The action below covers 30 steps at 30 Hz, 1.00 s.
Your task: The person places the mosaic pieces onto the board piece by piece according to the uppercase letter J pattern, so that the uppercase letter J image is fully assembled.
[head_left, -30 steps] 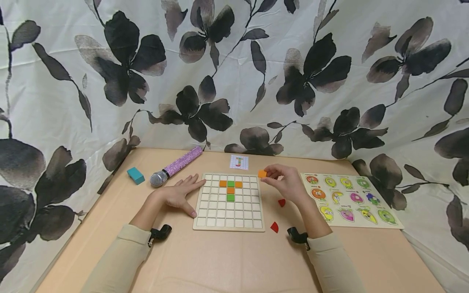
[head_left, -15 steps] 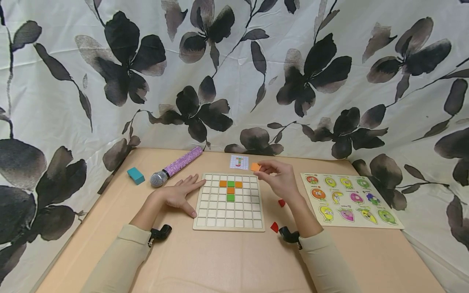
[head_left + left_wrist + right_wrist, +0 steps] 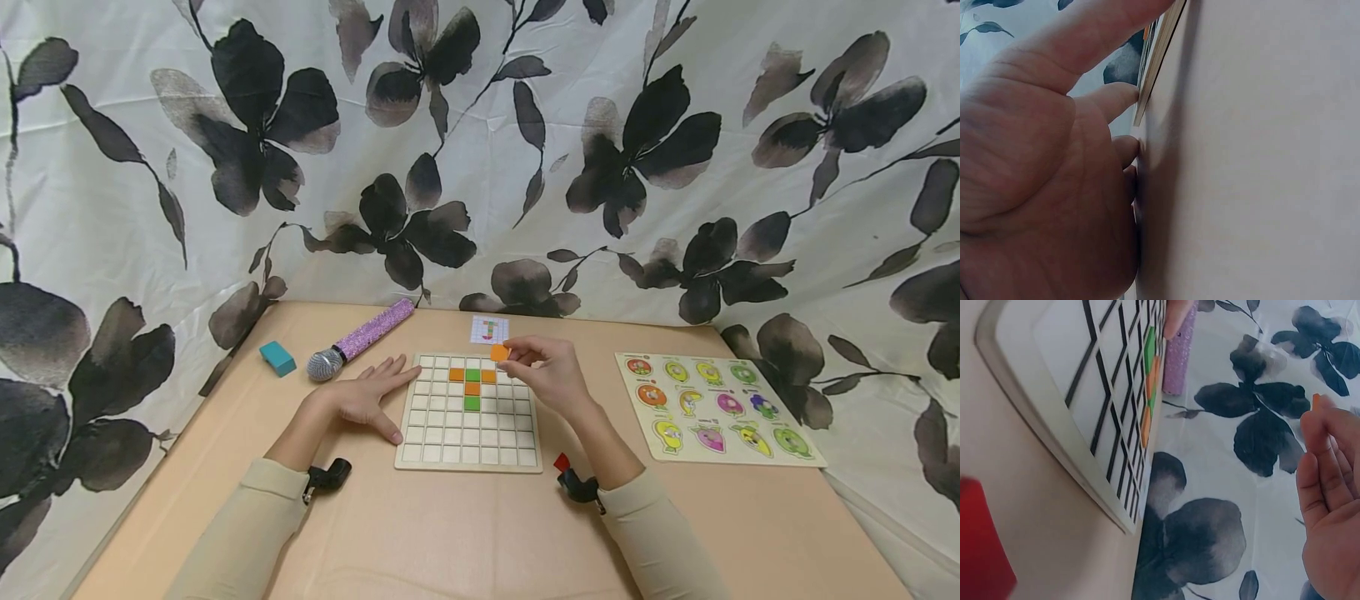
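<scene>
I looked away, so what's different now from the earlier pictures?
The right hand, pinching an orange tile, moved left from beside the board to near its far edge, by the small grid card; nothing was let go. Only one red piece now shows in the head view. The left hand stayed at the board's left edge, and the five tiles on it stayed put.

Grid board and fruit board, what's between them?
In the head view, a red piece lies beside the grid board, partly hidden by the wrist camera; the right forearm also crosses there, hiding part of the table.
</scene>
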Each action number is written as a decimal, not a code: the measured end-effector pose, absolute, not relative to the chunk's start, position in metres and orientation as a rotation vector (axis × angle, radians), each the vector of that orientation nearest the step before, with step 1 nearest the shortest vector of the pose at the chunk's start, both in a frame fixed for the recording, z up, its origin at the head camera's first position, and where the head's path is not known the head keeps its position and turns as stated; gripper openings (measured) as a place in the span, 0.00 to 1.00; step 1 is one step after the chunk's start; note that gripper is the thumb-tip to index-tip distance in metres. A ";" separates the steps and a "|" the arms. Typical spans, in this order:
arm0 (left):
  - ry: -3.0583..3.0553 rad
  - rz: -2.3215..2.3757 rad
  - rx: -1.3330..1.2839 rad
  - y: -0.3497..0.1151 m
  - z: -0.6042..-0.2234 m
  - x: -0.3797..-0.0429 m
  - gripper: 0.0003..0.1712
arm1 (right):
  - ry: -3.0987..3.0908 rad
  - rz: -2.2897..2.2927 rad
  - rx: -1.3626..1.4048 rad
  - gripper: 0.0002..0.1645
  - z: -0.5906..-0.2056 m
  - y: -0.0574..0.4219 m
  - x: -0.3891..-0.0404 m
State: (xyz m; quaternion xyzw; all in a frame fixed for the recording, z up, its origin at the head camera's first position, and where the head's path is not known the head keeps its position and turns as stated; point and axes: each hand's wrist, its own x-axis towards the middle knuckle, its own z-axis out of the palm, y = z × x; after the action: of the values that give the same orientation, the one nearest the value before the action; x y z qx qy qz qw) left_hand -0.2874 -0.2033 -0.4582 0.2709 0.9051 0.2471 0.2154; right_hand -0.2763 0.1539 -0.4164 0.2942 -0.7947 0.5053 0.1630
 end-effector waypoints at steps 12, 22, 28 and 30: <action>2.510 0.679 0.754 -0.203 -0.457 -0.287 0.74 | -2.451 1.496 0.783 0.19 -0.425 0.136 -0.271; 2.506 0.675 0.753 -0.203 -0.457 -0.287 0.74 | -2.581 1.528 0.815 0.19 -0.433 0.131 -0.270; 2.508 0.674 0.757 -0.203 -0.457 -0.287 0.75 | -2.694 1.507 0.809 0.19 -0.438 0.129 -0.272; 2.510 0.675 0.757 -0.203 -0.458 -0.287 0.75 | -2.723 1.463 0.807 0.18 -0.438 0.128 -0.271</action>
State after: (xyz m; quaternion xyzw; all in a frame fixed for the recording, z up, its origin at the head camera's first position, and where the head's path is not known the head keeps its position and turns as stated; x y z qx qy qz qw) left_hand -0.2869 -0.2031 -0.4575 0.2731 0.9054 0.2435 0.2155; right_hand -0.2710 0.1276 -0.4380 0.2525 -0.8520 0.4579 -0.0266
